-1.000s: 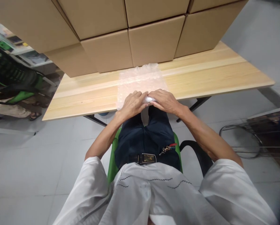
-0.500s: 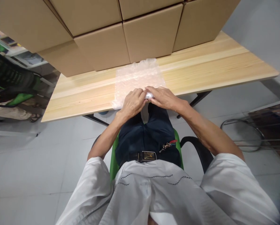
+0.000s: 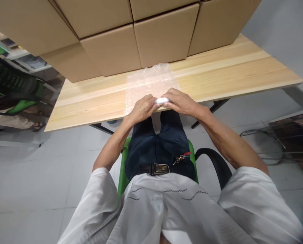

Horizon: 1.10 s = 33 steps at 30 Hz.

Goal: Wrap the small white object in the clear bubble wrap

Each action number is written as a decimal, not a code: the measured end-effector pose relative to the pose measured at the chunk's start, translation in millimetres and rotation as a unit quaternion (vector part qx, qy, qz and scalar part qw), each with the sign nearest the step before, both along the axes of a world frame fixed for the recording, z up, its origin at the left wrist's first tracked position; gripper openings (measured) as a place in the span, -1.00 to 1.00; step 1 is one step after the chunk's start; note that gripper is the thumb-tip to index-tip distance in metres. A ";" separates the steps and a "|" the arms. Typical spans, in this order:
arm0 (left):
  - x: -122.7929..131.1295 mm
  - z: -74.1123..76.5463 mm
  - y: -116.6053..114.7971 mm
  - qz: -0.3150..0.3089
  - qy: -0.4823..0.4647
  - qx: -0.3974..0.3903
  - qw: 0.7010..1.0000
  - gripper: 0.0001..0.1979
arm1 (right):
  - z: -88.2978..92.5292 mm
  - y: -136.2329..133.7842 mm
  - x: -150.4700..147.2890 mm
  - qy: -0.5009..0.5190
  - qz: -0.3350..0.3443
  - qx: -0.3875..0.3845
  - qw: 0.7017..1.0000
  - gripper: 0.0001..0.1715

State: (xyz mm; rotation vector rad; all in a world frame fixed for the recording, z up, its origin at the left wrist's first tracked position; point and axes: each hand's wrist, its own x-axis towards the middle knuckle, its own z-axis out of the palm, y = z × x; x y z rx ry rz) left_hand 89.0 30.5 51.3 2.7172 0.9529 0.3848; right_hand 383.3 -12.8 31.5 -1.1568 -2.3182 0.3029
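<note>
Over the near edge of the pale, wood-grained worktop (image 3: 232,74), the left hand (image 3: 142,107) and right hand (image 3: 181,100) clamp a smooth, rounded white object (image 3: 162,101) between them. Their grip covers both its ends, so its full shape is hard to tell. Just beyond lies a crinkled, translucent plastic sheet (image 3: 152,81), partly hidden by the left hand. Farther back stand stacked, flat-faced cardboard boxes (image 3: 165,35), cut off above.

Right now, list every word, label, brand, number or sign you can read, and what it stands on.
None can be read.
Rectangular metal belt buckle: any marking too small.
Small white rounded object, held: dark mark too small.
Brown cardboard boxes: no print visible.
</note>
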 end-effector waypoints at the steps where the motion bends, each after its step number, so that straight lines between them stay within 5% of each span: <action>1: -0.7 1.5 3.3 0.000 -0.005 -0.011 1.000 -0.55 | 0.3 3.2 1.8 -0.005 0.001 -0.003 1.000 -0.31; 11: -1.7 32.0 35.3 0.014 -0.057 -0.135 0.989 -0.67 | 1.9 11.5 -2.3 -0.037 -0.090 -0.002 0.995 -0.30; 17: -0.6 31.4 46.3 0.058 -0.071 -0.155 0.984 -0.78 | 8.7 11.1 -15.0 -0.101 -0.140 -0.005 0.985 -0.41; 28: -53.3 52.4 32.2 0.123 -0.045 -0.167 0.977 -0.35 | 14.1 17.7 -27.6 -0.173 -0.203 -0.006 0.964 -0.52; 33: -77.4 45.4 14.2 0.142 -0.109 -0.161 0.971 -0.57 | 14.5 21.6 -24.8 -0.177 -0.204 -0.026 0.962 -0.57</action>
